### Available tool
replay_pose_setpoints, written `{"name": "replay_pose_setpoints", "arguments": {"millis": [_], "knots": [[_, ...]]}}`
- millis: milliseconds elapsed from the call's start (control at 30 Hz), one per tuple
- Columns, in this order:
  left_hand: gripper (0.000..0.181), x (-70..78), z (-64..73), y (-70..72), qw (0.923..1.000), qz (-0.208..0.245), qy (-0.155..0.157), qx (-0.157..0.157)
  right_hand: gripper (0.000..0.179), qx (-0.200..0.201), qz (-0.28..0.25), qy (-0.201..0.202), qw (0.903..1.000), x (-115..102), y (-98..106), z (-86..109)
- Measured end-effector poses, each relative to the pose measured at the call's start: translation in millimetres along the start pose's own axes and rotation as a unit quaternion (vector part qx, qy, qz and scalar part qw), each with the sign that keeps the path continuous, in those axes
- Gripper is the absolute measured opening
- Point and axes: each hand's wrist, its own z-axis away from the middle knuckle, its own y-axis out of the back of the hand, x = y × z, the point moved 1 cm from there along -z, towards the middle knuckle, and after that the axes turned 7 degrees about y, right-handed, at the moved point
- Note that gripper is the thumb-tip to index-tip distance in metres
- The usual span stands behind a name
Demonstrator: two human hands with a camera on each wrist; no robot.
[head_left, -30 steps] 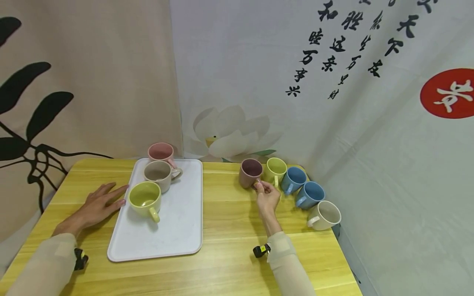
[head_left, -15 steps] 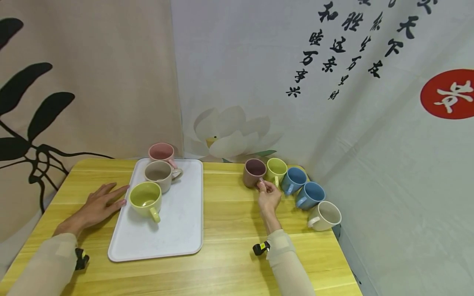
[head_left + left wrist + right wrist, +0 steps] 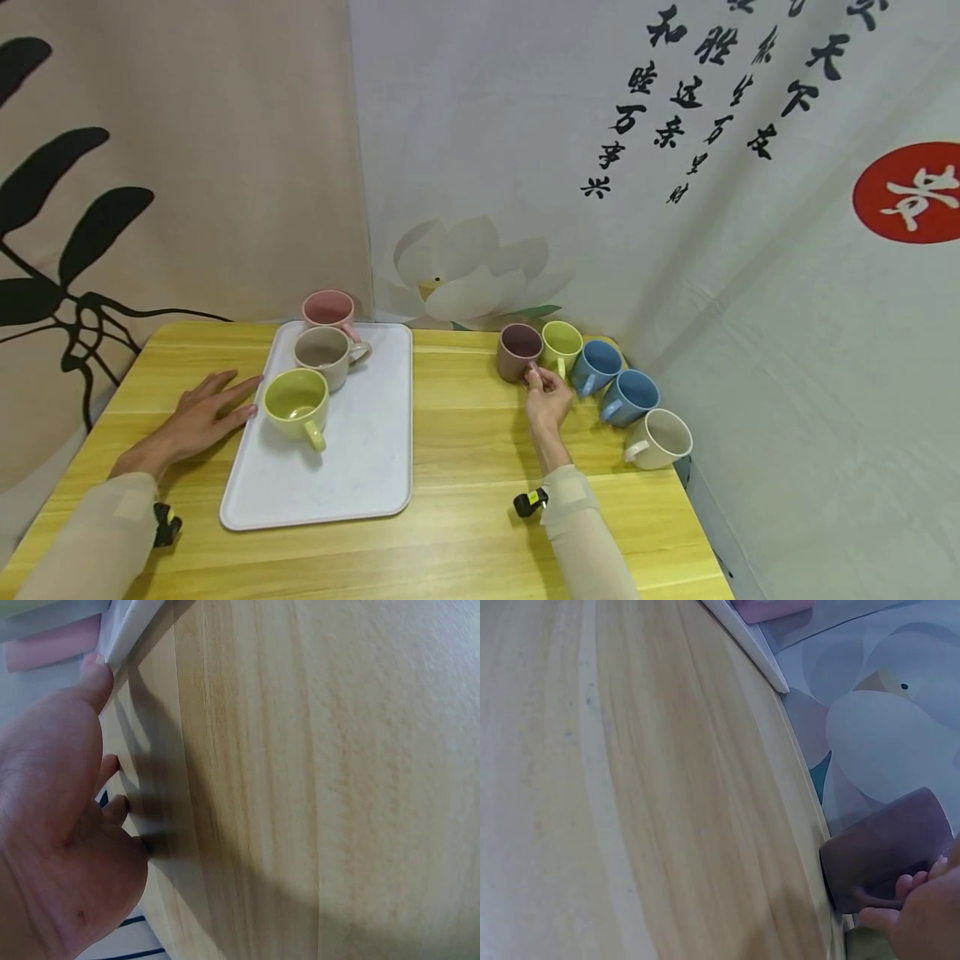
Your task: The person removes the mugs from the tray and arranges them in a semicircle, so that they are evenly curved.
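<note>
The right hand (image 3: 549,404) pinches the purple mug (image 3: 516,360) by its handle (image 3: 877,901), which now stands farther right, just beside the green mug (image 3: 559,343), extending the row of mugs (image 3: 597,360), while the spread left hand (image 3: 210,414) touches the tray (image 3: 360,475).

Left sleeve (image 3: 86,533) and right sleeve (image 3: 588,533): long, pale beige, plain. Left wrist unit (image 3: 166,527) and right wrist unit (image 3: 527,503): small, black, blocky, each marked with yellow.

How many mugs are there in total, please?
8. At the white tray: green mug, grey mug, pink mug. At the right: purple mug, gripped by right hand; second green mug, farther blue mug, nearer blue mug, white mug. None seems hidden.
</note>
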Motion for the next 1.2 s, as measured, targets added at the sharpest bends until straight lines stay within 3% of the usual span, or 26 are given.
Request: {"name": "replay_pose_setpoints", "arguments": {"millis": [433, 1200], "knots": [[0.066, 2.8, 0.4, 0.8, 1.0, 0.001, 0.004, -0.002, 0.006, 0.004, -0.012, -0.013, 0.9998, 3.1, -1.4, 0.4], [0.065, 0.6, 0.3, -0.2, 0.9999, -0.005, -0.008, 0.007, 0.008, 0.001, 0.005, 0.007, 1.0, 3.4, -2.4, 0.7]]}}
